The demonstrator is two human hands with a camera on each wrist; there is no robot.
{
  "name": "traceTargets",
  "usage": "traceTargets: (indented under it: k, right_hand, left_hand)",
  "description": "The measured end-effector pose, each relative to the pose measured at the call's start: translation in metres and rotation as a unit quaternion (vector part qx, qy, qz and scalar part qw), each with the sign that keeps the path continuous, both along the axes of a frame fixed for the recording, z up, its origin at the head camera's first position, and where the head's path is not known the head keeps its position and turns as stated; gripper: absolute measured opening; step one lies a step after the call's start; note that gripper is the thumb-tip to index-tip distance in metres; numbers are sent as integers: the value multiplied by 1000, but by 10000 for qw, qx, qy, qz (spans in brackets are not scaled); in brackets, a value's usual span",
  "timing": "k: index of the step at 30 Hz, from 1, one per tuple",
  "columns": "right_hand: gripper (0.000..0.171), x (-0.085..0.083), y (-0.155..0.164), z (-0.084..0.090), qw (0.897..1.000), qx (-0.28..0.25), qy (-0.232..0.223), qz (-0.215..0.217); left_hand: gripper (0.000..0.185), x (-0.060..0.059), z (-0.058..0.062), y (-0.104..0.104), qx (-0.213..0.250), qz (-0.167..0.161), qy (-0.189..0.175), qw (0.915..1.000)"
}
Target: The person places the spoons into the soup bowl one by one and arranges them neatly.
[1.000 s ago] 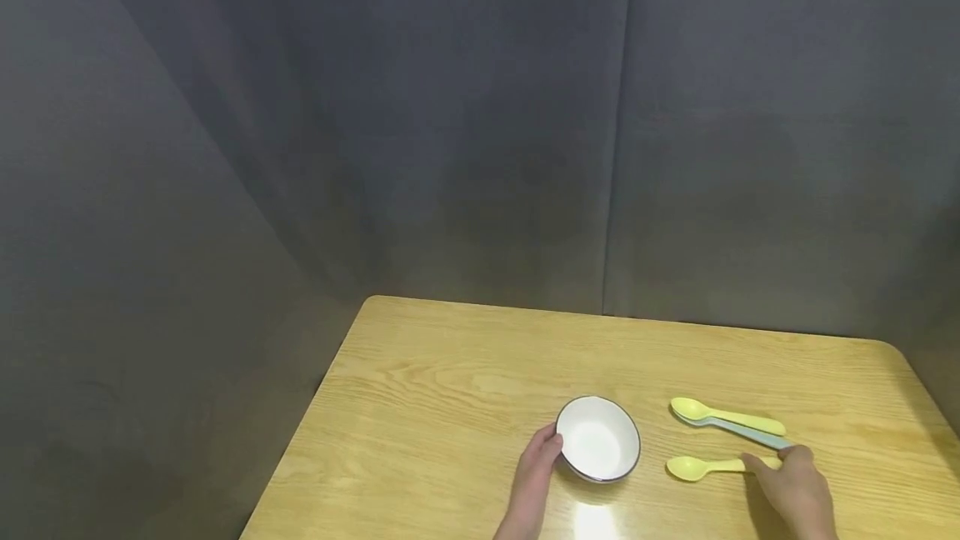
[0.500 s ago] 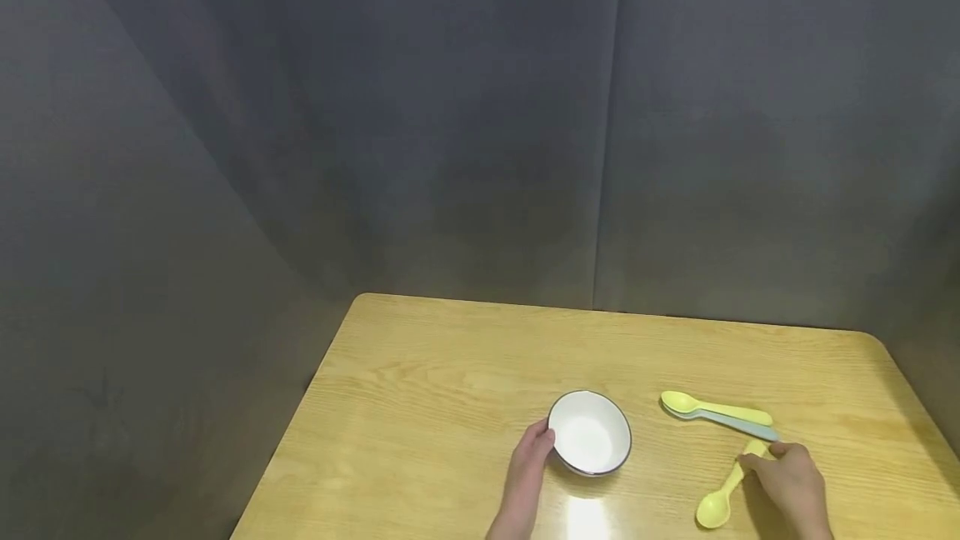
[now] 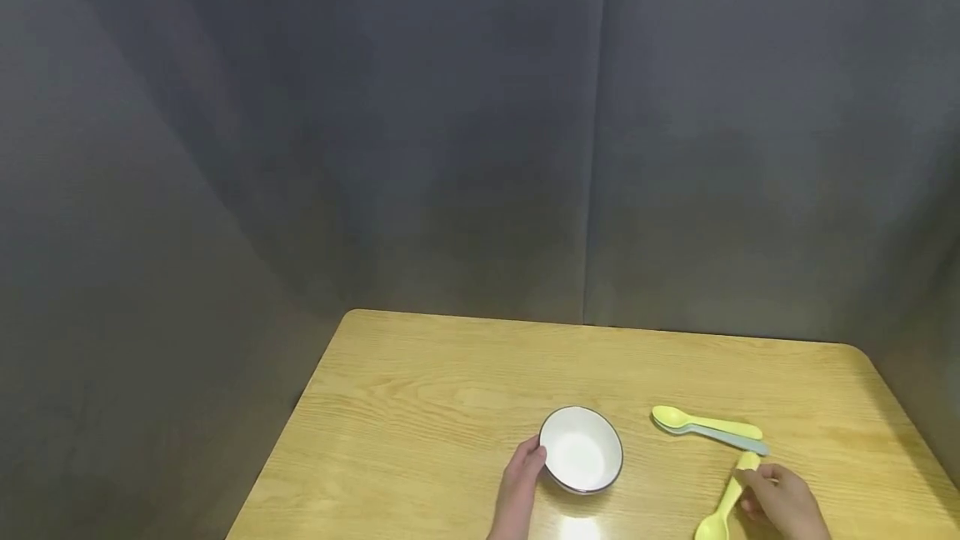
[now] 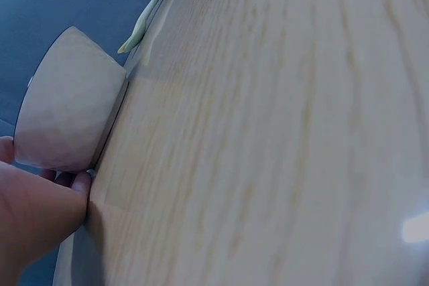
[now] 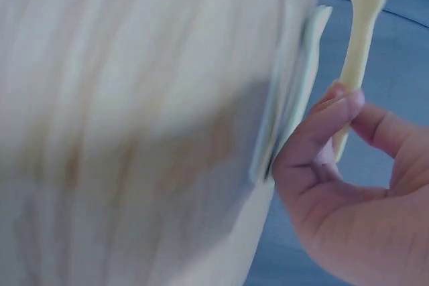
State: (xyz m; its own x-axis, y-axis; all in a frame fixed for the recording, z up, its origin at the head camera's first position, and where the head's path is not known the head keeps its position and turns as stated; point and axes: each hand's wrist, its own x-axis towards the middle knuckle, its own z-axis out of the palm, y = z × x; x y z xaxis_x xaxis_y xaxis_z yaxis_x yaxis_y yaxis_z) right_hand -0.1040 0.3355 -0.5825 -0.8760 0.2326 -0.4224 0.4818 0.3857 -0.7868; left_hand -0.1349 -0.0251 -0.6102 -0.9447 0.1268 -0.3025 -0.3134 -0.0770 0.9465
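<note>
My left hand (image 3: 517,486) grips the left side of a white bowl (image 3: 579,450) with a dark rim. In the left wrist view the thumb is at the rim of the bowl (image 4: 70,102), with fingers low by its base. My right hand (image 3: 783,500) pinches the handle of a yellow spoon (image 3: 727,498). The right wrist view shows thumb and fingertip on the yellow spoon (image 5: 362,38), held away from the tabletop. Its bowl end points toward the front of the table. Beyond it lie another yellow spoon (image 3: 711,422) and a grey-blue spoon (image 3: 723,437), side by side.
The wooden table (image 3: 405,415) has rounded far corners. Dark grey curtains (image 3: 465,148) hang behind it and along its sides. A bright light reflection shows on the wood below the bowl.
The yellow spoon in my right hand has swung from lying sideways to pointing toward the near edge. My left hand keeps hold of the bowl. The head view has shifted slightly.
</note>
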Motion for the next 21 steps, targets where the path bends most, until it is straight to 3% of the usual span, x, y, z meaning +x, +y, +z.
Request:
traceTargets:
  k: [5, 9, 13, 21]
  right_hand:
    - [36, 1, -16, 16, 9983, -533, 192, -140]
    - [30, 3, -28, 28, 9905, -1235, 232, -550]
    - [23, 7, -38, 30, 9684, -2151, 690, -1053]
    - [17, 2, -64, 30, 9150, -3359, 1931, -1129]
  left_hand:
    - [61, 3, -1, -2, 144, -36, -28, 9999]
    - [59, 4, -2, 3, 184, -61, 9, 9998]
    - [56, 7, -6, 8, 119, -141, 2, 9998]
    - [58, 10, -5, 6, -5, -69, 17, 10000]
